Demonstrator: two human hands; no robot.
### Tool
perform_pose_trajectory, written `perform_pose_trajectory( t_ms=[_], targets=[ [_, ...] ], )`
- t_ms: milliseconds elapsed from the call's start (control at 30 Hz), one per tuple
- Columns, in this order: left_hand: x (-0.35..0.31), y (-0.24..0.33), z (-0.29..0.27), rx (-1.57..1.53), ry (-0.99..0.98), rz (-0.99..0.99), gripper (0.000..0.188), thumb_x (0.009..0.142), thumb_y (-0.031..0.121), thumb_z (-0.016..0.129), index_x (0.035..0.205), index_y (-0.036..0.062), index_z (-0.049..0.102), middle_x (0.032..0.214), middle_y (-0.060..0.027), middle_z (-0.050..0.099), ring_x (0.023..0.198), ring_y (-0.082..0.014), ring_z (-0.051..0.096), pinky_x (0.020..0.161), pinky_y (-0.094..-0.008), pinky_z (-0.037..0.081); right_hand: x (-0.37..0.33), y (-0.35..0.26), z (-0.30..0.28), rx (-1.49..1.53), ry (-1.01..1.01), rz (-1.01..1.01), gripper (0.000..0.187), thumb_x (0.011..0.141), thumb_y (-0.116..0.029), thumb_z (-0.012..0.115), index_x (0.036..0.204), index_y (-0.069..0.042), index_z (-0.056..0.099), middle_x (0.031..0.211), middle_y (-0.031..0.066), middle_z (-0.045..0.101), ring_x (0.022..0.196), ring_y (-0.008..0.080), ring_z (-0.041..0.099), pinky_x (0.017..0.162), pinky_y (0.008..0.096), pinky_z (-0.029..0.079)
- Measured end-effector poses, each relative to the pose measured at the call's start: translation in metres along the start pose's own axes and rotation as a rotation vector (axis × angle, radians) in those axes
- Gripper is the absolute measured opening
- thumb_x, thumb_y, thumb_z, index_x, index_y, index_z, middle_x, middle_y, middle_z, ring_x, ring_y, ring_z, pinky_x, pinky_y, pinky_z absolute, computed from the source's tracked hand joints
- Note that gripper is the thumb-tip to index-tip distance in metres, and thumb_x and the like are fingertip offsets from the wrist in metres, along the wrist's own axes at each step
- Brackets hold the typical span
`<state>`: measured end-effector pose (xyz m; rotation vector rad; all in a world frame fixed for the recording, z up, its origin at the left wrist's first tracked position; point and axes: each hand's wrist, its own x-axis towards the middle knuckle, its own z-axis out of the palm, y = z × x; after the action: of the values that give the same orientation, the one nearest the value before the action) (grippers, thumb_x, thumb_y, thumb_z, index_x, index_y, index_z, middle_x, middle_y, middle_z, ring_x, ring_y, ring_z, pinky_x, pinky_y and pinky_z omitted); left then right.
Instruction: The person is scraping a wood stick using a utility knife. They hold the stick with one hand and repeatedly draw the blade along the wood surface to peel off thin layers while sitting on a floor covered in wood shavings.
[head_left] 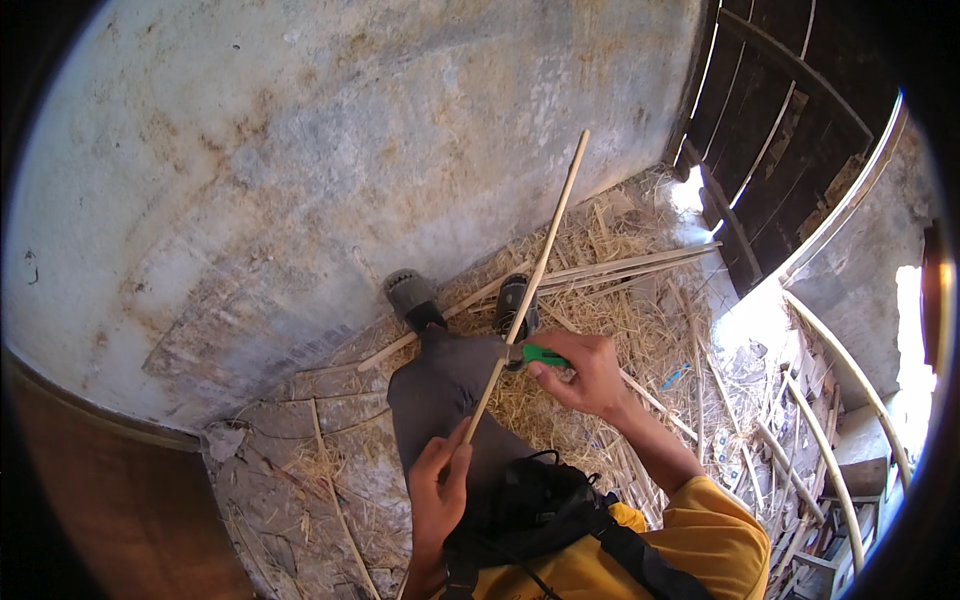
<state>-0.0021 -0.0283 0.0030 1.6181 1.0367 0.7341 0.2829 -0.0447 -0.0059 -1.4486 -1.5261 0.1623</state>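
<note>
My left hand [438,488] is closed round the lower end of a long, thin, pale wooden stick [546,252]. The stick slants up and away to the right, over my legs. In my right hand [590,378] is a green-handled cutter knife [545,356], gripped with the fingers wrapped round it. Its short blade points left and meets the stick a little above my left hand; the exact contact is too small to make out.
Straw-like shavings [590,235] cover the floor round my shoes. Several long wooden strips [640,265] lie beyond my feet. A stained wall [330,150] rises ahead, a dark plank door [770,130] stands at far right, and curved poles [830,470] lean at right.
</note>
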Motion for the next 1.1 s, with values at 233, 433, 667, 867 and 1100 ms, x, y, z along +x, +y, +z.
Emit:
perform_pose_trajectory(
  t_ms=[233, 433, 667, 867, 1100],
  targets=[
    [0.006, -0.005, 0.002, -0.028, 0.072, 0.107, 0.04, 0.1, 0.001, 0.077, 0.14, 0.0034, 0.075, 0.092, -0.0023, 0.065, 0.078, -0.0059, 0.055, 0.068, -0.0234, 0.042, -0.006, -0.011, -0.002, -0.122, -0.17, -0.124, 0.029, 0.091, -0.028, 0.08, 0.114, -0.011, 0.081, 0.091, 0.0066, 0.078, 0.072, 0.026, 0.076, 0.065, 0.0375, 0.061],
    [0.005, 0.002, 0.005, -0.18, 0.102, 0.038, 0.045, 0.093, -0.003, 0.083, 0.137, 0.0027, 0.076, 0.091, 0.0001, 0.067, 0.075, -0.0019, 0.054, 0.063, -0.0209, 0.04, -0.006, -0.017, 0.0, -0.152, -0.11, -0.145, 0.028, 0.088, -0.03, 0.082, 0.112, -0.015, 0.082, 0.085, 0.0025, 0.076, 0.066, 0.0227, 0.074, 0.06, 0.0357, 0.058],
    [0.003, 0.011, 0.008, -0.14, 0.11, 0.073, 0.044, 0.092, -0.005, 0.083, 0.135, 0.0011, 0.077, 0.087, -0.0003, 0.066, 0.076, -0.0023, 0.055, 0.064, -0.021, 0.041, -0.002, -0.017, -0.005, -0.195, -0.045, -0.209, 0.032, 0.086, -0.034, 0.086, 0.114, -0.019, 0.082, 0.08, 0.0001, 0.068, 0.058, 0.0233, 0.065, 0.053, 0.0382, 0.051],
    [0.005, 0.01, 0.01, -0.077, 0.126, 0.111, 0.045, 0.092, -0.004, 0.084, 0.137, 0.002, 0.076, 0.087, -0.0005, 0.066, 0.075, -0.0034, 0.054, 0.065, -0.0217, 0.04, 0.008, -0.017, -0.01, -0.234, -0.026, -0.269, 0.031, 0.085, -0.03, 0.082, 0.114, -0.017, 0.084, 0.07, -0.0002, 0.064, 0.054, 0.0216, 0.062, 0.053, 0.035, 0.05],
    [-0.011, -0.002, 0.005, -0.12, 0.074, -0.024, 0.045, 0.093, -0.001, 0.084, 0.137, 0.0006, 0.076, 0.085, 0.0008, 0.063, 0.075, -0.0035, 0.052, 0.065, -0.0222, 0.038, 0.03, 0.04, -0.034, -0.259, 0.297, -0.003, 0.029, 0.093, -0.027, 0.081, 0.115, -0.008, 0.08, 0.092, 0.0117, 0.079, 0.071, 0.0304, 0.076, 0.065, 0.04, 0.059]
  ],
)
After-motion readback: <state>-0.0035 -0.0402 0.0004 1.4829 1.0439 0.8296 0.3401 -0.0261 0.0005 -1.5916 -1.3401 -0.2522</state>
